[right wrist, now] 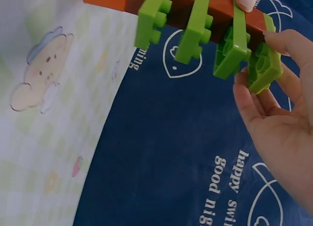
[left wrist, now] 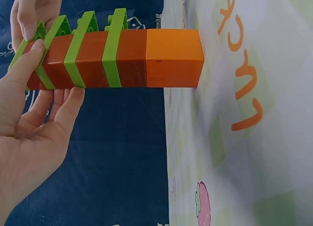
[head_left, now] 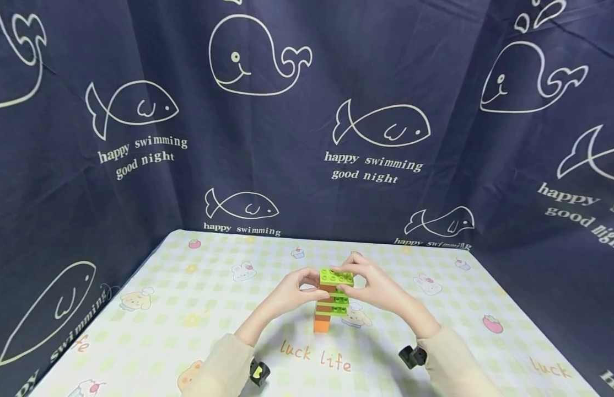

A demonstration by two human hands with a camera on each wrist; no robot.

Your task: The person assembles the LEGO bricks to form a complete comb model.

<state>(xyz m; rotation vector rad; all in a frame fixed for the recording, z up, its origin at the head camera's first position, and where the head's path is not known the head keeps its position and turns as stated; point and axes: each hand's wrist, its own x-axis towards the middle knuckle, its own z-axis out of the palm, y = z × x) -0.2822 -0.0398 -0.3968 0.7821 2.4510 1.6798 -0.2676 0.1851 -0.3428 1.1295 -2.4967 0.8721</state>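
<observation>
A tower of toy building bricks stands upright on the table, an orange brick (head_left: 322, 324) at its foot. Above it, reddish-brown bricks (left wrist: 93, 59) alternate with several thin green bricks (right wrist: 193, 35), which jut out to the right. My left hand (head_left: 298, 288) grips the tower near its top, thumb on the near side and fingers round the far side. With thumb and fingers, my right hand (head_left: 370, 282) pinches the overhanging end of the topmost green brick (head_left: 335, 277). In the right wrist view, whether that brick is pressed fully down cannot be told.
A pale checked tablecloth (head_left: 213, 320) with printed animals and lettering covers the table. Dark blue curtains (head_left: 307, 127) with whale and fish drawings hang behind and at both sides. Each wrist wears a small black camera mount (head_left: 413, 357).
</observation>
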